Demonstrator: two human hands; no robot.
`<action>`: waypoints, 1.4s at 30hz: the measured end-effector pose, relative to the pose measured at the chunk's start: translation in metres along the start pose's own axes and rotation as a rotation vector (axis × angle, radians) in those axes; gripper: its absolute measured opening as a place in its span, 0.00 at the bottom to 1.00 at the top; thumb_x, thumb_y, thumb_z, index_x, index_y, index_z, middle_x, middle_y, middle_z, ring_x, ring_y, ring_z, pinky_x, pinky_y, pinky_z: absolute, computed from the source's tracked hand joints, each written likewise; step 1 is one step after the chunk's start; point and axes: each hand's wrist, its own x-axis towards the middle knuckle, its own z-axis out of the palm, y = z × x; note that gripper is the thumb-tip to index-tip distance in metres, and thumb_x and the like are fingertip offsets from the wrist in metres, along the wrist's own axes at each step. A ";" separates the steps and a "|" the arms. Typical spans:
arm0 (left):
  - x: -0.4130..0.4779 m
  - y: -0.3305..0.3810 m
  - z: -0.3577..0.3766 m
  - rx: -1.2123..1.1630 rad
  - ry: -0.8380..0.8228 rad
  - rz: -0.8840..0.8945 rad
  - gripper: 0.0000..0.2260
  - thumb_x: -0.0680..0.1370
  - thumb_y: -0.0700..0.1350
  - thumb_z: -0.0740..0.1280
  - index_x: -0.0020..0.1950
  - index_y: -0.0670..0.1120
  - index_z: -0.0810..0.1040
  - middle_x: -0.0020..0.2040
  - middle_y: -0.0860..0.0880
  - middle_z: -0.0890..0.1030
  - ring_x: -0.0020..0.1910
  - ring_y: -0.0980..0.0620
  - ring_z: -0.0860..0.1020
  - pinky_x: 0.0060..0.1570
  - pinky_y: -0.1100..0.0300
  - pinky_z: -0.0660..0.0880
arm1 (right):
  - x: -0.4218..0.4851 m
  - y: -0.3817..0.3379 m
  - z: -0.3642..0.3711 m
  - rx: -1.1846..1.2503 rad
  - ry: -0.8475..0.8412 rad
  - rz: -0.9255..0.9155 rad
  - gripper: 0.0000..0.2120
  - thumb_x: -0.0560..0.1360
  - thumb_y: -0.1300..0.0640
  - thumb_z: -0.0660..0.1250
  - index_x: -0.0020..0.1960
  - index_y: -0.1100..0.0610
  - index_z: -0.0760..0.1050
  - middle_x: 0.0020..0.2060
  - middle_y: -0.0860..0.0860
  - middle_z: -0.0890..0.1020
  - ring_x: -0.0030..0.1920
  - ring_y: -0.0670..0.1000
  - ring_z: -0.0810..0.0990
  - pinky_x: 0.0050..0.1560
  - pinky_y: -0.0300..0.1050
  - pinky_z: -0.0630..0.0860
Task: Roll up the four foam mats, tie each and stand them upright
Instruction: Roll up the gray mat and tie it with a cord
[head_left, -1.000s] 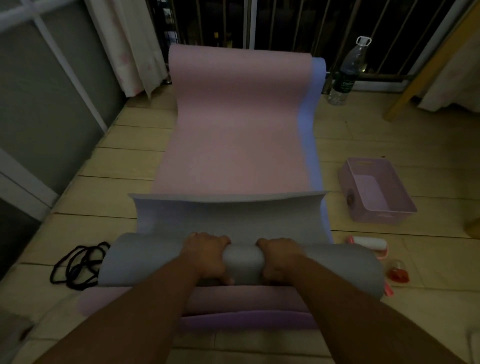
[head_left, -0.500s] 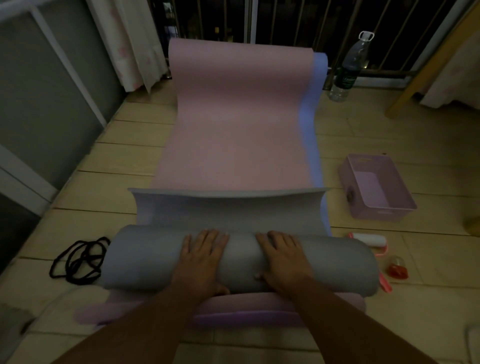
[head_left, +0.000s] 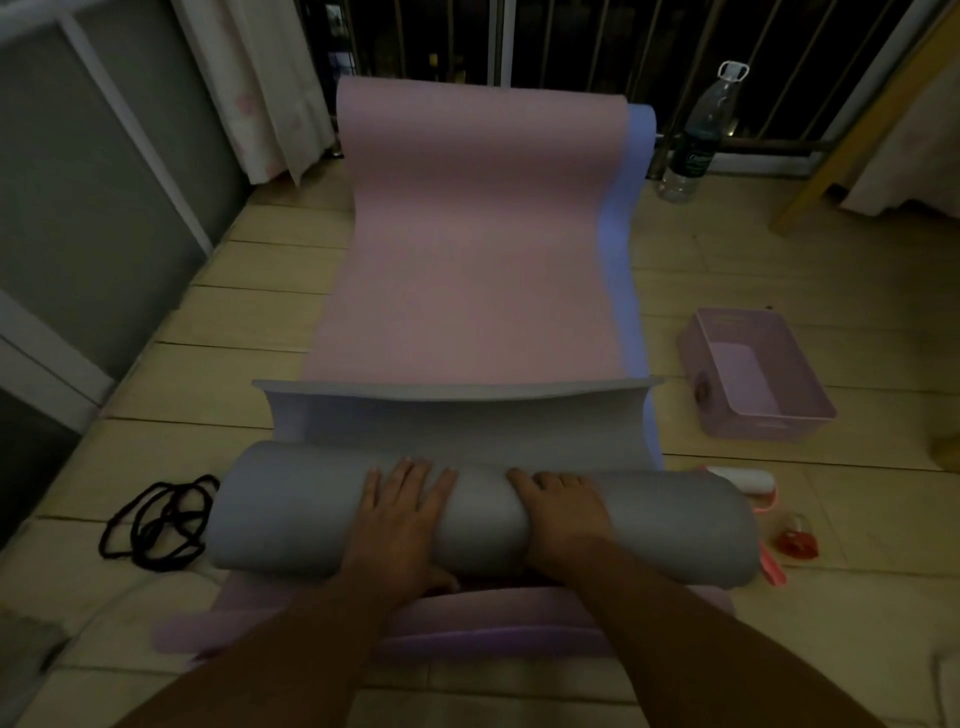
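Head cam, fingers (head_left: 410, 475) first: spread a little and laid straight across the top of the grey foam mat roll (head_left: 291, 512), left hand (head_left: 400, 519) pressing flat, thumb down at the near side. Same deal for the right hand (head_left: 558, 514) just beside it: palm down, fingers loosely apart, draped over the crest.

Roll itself: fat, smooth, dull grey, lying crosswise on the floor (head_left: 208, 384) close to the body, on top of a purple mat (head_left: 467, 623) poking out underneath on the near side. Short unrolled grey tail (head_left: 457, 421) ahead of it, far edge curled up. Past that, a long pink mat (head_left: 467, 249) running off to the railing (head_left: 571, 47), blue mat (head_left: 621, 270) peeking out along its right edge.

Versus a second ago: hands curled over the top back then, flattened out now. Versus half a second ago: basically no change, roll in the same spot.

Black cords (head_left: 156, 525) heaped just left of the roll's end. Off to the right: pink basket (head_left: 758, 421), water bottle (head_left: 696, 140) by the railing, a white roller (head_left: 743, 480) and a small red-and-clear item (head_left: 795, 540), too dim to name for sure. Something pink half hidden behind the roll's right end. Both forearms cut off at the bottom edge.
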 end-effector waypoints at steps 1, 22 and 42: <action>0.001 0.001 -0.003 0.014 -0.030 -0.013 0.56 0.61 0.70 0.71 0.80 0.54 0.46 0.79 0.45 0.53 0.78 0.43 0.50 0.73 0.41 0.40 | 0.001 0.000 -0.002 0.005 0.002 0.008 0.46 0.66 0.41 0.73 0.77 0.45 0.53 0.69 0.54 0.71 0.67 0.58 0.71 0.68 0.50 0.63; 0.016 -0.008 -0.017 -0.024 0.000 0.049 0.53 0.48 0.72 0.72 0.71 0.54 0.67 0.71 0.44 0.72 0.70 0.42 0.71 0.65 0.37 0.65 | -0.005 0.014 -0.014 0.064 0.087 0.041 0.47 0.63 0.39 0.73 0.77 0.41 0.56 0.72 0.52 0.61 0.71 0.57 0.60 0.73 0.51 0.53; 0.040 0.003 -0.028 0.049 -0.189 -0.074 0.60 0.62 0.67 0.75 0.79 0.54 0.36 0.80 0.46 0.42 0.79 0.45 0.41 0.73 0.39 0.40 | 0.002 0.004 0.000 -0.008 0.084 0.071 0.49 0.67 0.42 0.72 0.79 0.51 0.50 0.76 0.55 0.59 0.75 0.59 0.58 0.75 0.56 0.52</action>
